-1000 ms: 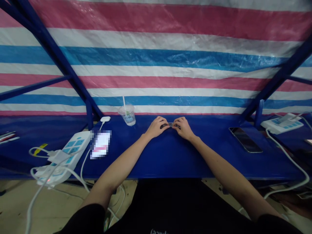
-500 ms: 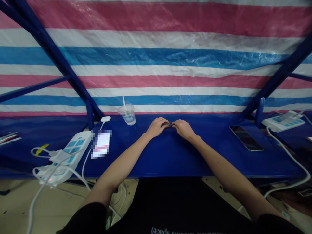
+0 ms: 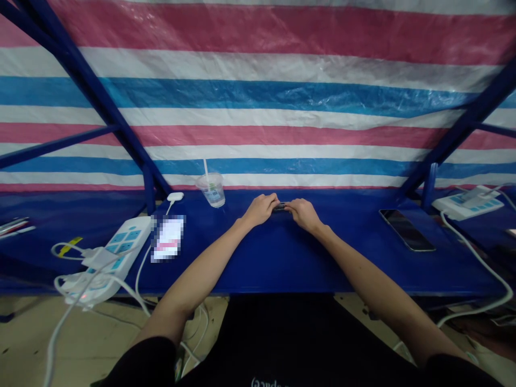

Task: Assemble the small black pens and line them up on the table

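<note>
A small dark object (image 3: 280, 206) with a slight shine spans the gap between my hands, just above or on the blue tabletop (image 3: 278, 258); its kind is too small to make out. My left hand (image 3: 261, 208) grips its left end with fingers closed. Its right end is pinched between the thumb and fingers of my right hand (image 3: 303, 213). Both hands meet near the far middle of the table, and the fingers cover much of the object.
Left of my hands stands a clear plastic cup (image 3: 212, 192) with a straw. Farther left lie a blurred-out bright card or screen (image 3: 168, 239), a white charger (image 3: 174, 197) and a power strip (image 3: 116, 258) with cables. On the right are a phone (image 3: 407, 229) and another power strip (image 3: 467, 202).
The fingers of both hands have shifted slightly on the dark object, which looks turned and less shiny now. Arms and surrounding things stay nearly where they were.
</note>
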Available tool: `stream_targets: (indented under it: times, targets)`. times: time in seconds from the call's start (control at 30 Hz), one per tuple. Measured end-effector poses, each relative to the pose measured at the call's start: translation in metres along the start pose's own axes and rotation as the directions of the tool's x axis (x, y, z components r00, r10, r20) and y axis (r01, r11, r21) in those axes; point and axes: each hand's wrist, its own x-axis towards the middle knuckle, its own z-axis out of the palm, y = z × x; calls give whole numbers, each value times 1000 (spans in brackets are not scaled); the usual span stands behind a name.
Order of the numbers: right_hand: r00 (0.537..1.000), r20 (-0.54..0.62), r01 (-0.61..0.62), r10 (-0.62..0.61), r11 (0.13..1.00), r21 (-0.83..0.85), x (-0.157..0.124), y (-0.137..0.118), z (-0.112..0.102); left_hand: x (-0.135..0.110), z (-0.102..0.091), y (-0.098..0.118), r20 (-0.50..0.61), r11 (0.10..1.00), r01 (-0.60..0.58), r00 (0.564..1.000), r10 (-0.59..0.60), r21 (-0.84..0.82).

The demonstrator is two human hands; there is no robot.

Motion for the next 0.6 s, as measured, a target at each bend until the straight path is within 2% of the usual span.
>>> stream_targets:
  times: [0.2, 0.33, 0.43, 0.6]
  targets:
    - [999, -44, 5, -5, 1000, -5, -1, -1, 1, 2, -2, 6, 52, 999, 38, 998, -39, 22]
    - [998, -65, 19, -20, 1000, -23, -1, 0, 0, -1, 0, 7, 27, 998, 53, 998, -52, -31]
    - [999, -38, 22, -23, 999, -43, -2, 1, -1, -4, 4, 4, 6, 997, 10, 1000, -10, -71]
    - [999, 44, -8, 10, 999, -39, -3, 1, -3, -9, 7, -6, -10, 993, -119, 993, 119, -11]
